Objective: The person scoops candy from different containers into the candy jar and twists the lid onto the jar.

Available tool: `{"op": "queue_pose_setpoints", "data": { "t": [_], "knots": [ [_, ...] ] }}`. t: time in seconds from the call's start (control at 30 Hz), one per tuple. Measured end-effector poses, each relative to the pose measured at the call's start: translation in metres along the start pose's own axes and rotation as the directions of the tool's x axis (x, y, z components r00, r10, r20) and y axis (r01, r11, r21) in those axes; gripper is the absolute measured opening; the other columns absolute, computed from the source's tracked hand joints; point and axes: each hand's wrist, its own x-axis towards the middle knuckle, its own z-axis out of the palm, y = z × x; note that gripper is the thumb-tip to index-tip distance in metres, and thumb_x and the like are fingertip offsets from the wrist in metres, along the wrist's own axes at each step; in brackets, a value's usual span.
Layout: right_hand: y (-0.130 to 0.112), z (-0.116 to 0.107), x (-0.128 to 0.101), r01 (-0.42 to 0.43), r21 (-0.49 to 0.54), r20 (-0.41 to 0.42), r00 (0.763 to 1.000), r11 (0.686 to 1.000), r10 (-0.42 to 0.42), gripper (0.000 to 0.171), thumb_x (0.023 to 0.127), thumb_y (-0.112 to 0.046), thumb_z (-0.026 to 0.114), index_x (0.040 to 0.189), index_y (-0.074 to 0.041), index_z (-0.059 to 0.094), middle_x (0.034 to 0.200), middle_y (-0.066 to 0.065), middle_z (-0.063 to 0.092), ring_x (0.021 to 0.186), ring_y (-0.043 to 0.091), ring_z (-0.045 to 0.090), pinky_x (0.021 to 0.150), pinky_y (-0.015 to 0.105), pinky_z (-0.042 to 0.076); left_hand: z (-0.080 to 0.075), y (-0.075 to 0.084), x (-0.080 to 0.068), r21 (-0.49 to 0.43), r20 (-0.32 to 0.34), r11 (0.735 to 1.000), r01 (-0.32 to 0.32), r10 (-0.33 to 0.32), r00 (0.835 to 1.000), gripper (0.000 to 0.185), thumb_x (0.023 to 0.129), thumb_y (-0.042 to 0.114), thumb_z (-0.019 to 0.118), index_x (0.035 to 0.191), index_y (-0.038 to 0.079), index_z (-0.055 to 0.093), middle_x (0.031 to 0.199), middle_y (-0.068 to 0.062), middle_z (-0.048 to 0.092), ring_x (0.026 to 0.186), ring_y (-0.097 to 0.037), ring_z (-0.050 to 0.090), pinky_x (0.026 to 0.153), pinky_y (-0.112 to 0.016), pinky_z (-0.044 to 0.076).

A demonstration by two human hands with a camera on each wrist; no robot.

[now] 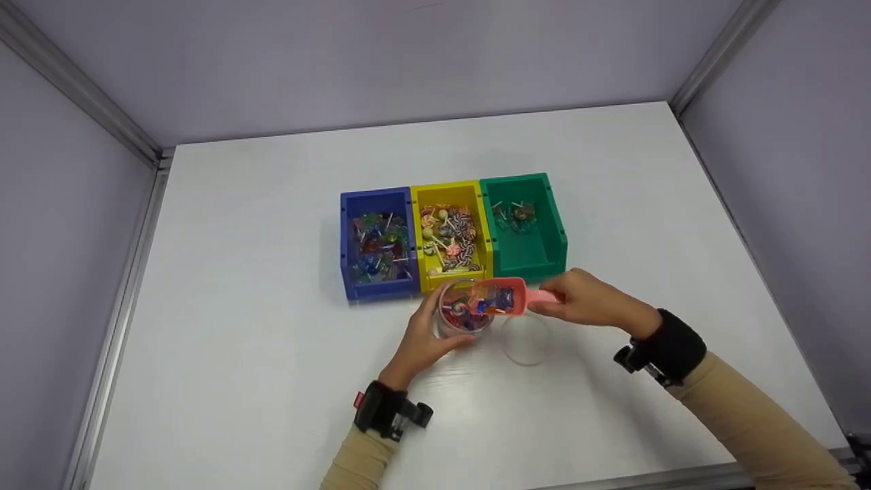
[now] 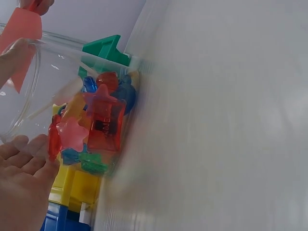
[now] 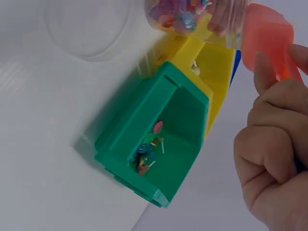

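My left hand [image 1: 420,344] holds a clear jar [image 2: 72,62], thumb and fingers on opposite sides. Colourful translucent pieces, among them a pink star [image 2: 73,134] and a red block [image 2: 106,126], lie in the jar. With curled fingers my right hand [image 1: 586,298] grips the handle of a pink scoop [image 1: 518,297]. Blue and orange pieces [image 1: 502,299] sit in the scoop, whose front is over the jar's mouth. In the right wrist view the scoop [image 3: 267,36] is beside the jar's rim, and the right hand [image 3: 276,144] is around its handle.
Behind the jar stand a blue bin [image 1: 347,272], a yellow bin [image 1: 446,185] and a green bin [image 1: 527,262], joined side by side and holding small pieces and lollipops. A clear round lid [image 1: 503,344] lies right of the jar on the white table [image 1: 252,306]. Grey walls surround it.
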Motion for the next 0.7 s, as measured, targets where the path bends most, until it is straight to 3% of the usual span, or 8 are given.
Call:
{"op": "queue_pose_setpoints", "data": {
  "t": [0.3,0.5,0.6,0.7],
  "knots": [
    [-0.022,-0.008,-0.001,-0.082,-0.089,0.026,0.996,0.993,0.085,0.028,0.092,-0.027,0.065,0.091,0.001,0.069,0.06,0.001,0.051,0.054,0.007,0.042,0.048,0.017,0.031,0.001,0.0,0.0,-0.033,-0.002,0.999,0.001,-0.001,1.0,0.095,0.075,0.031,0.083,0.152,0.018,0.029,0.154,-0.01,0.039,0.144,-0.031,0.037,0.121,-0.054,0.027],
    [-0.034,-0.01,-0.003,-0.148,-0.162,0.019,0.988,0.976,0.153,0.03,0.092,-0.028,0.064,0.085,0.0,0.065,0.056,-0.003,0.036,0.052,0.009,0.037,0.049,0.019,0.027,0.002,-0.002,0.0,-0.002,-0.016,1.0,-0.007,0.007,1.0,0.098,0.074,0.035,0.083,0.152,0.013,0.028,0.154,-0.013,0.039,0.143,-0.033,0.037,0.121,-0.053,0.028],
    [-0.042,-0.011,-0.005,-0.18,-0.21,0.013,0.982,0.961,0.187,0.03,0.092,-0.03,0.065,0.087,0.0,0.065,0.056,-0.003,0.036,0.052,0.01,0.037,0.05,0.019,0.029,0.002,-0.002,0.0,0.003,-0.018,1.0,-0.02,0.02,1.0,0.098,0.075,0.036,0.083,0.152,0.012,0.028,0.154,-0.013,0.038,0.144,-0.033,0.035,0.121,-0.053,0.028],
    [-0.05,-0.011,-0.007,-0.193,-0.255,-0.007,0.98,0.948,0.198,0.031,0.091,-0.03,0.065,0.09,0.001,0.066,0.058,0.001,0.047,0.054,0.012,0.042,0.051,0.019,0.034,0.001,-0.002,0.0,-0.001,-0.018,1.0,-0.011,0.011,1.0,0.097,0.075,0.035,0.082,0.152,0.013,0.028,0.155,-0.012,0.037,0.145,-0.032,0.035,0.121,-0.054,0.027]
  ]
}}
